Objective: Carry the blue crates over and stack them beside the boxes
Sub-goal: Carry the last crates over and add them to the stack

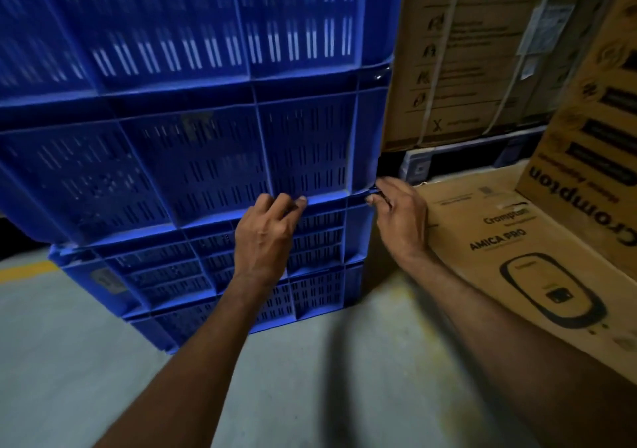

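Blue crates point(193, 158) stand stacked on the floor point(86, 361), against the cardboard boxes point(510, 241).

Left hand point(267, 237) and right hand point(400, 213) each clasp the tilted crate's bottom rim; its stiff, slotted, likely light plastic suits rim holds.

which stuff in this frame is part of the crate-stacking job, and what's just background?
In the job:
- blue crates, stacked
- cardboard boxes beside the stack
- left hand, fingers on a crate's bottom edge
- right hand, at that crate's corner

Just background:
- concrete floor
- yellow floor line
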### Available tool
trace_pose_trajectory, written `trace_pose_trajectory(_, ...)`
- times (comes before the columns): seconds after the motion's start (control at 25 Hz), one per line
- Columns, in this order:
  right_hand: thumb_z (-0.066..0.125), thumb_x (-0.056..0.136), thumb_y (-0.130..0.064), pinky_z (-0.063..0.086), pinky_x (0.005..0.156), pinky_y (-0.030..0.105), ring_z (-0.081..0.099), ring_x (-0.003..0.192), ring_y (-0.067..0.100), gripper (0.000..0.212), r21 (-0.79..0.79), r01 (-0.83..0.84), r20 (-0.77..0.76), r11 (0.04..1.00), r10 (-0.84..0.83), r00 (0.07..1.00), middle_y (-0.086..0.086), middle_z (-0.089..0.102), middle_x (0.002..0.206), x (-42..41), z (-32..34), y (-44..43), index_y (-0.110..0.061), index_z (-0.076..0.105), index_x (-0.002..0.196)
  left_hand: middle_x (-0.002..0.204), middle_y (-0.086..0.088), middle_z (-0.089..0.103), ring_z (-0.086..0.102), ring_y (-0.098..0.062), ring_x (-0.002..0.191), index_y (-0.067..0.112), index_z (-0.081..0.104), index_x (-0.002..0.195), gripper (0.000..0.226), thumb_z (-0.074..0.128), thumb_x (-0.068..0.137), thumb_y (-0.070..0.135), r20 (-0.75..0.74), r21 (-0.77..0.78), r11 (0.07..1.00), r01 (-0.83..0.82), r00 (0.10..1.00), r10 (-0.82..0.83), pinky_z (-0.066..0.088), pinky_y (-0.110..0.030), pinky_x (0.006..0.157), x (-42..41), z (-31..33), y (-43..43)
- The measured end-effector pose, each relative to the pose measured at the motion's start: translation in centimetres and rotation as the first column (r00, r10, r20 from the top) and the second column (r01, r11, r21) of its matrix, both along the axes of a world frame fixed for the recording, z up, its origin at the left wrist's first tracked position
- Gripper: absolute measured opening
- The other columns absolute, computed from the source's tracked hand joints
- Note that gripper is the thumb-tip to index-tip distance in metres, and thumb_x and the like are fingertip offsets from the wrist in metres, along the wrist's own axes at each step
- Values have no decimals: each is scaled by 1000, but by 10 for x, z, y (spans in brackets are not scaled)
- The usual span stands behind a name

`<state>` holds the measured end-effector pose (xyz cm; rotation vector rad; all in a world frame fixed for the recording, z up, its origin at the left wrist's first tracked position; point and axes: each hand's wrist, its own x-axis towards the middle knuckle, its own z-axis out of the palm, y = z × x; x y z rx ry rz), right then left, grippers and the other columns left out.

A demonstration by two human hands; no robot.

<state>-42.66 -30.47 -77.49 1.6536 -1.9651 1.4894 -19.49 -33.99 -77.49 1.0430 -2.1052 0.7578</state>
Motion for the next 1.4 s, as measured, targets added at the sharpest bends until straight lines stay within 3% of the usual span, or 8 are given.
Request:
trace_pose_trajectory(0.16,74,82,-2,43,86,21,63,93,23,24,-21,6,-106,1000,-8,994,9,73,104,-4,-5,-4,-4,75,105,89,-4,62,51,-24,74,8,70,118,33,71,87,-3,-46,-48,998,49,998,-51,43,-33,49,-1,0,-3)
trace_pose_trajectory(0.36,70,89,-9,46,91,29,63,107,27,31,173,109,-62,979,-99,993,7,70,117,24,42,30,-9,69,120,98,-3,64,55,-25,84,12,71,117,56,88,65,-2,38,256,966,17,999,-28,41,-34,51,11,53,27)
trace_pose_trajectory(0.6,66,96,-12,46,93,36,58,107,25,26,-53,-186,-418,981,147,896,7,66,119,92,191,20,-8,69,121,121,-7,65,53,-31,110,17,69,123,26,64,98,14,-239,114,972,-204,944,226,44,-45,95,77,191,39)
trace_pose_trajectory(0.8,65,87,2,53,66,38,58,86,27,24,116,-64,-537,991,117,835,5,67,95,108,212,6,-9,73,107,100,-2,68,54,-27,86,12,72,120,48,65,78,-11,-184,327,914,-238,933,309,43,-34,64,93,219,40)
trace_pose_trajectory(0.96,71,71,9,51,58,38,60,85,32,30,507,42,-572,861,300,763,11,64,87,122,269,10,-5,71,97,91,0,66,61,-26,84,22,75,108,44,78,72,-4,58,610,742,-278,950,308,44,-34,51,102,274,40)
trace_pose_trajectory(1.2,63,93,-19,46,83,41,55,101,28,20,101,-325,-606,940,317,729,6,65,113,156,407,22,-12,68,111,113,-4,66,57,-31,96,21,68,116,21,61,99,32,-162,186,969,-165,967,196,45,-42,79,159,404,53)
trace_pose_trajectory(1.28,62,90,-42,39,96,41,49,118,28,51,283,-230,-615,931,360,702,4,57,131,169,447,1,-16,55,133,121,-4,62,55,-31,110,22,65,121,43,53,99,57,-113,286,924,-255,948,297,41,-47,97,174,436,29)
trace_pose_trajectory(1.4,62,81,-70,45,81,38,59,107,31,70,828,-67,-357,557,616,703,6,66,114,183,467,-38,-21,55,131,89,-4,68,62,-30,103,24,69,88,78,28,82,90,168,705,603,-374,914,369,18,-66,114,197,456,-7)
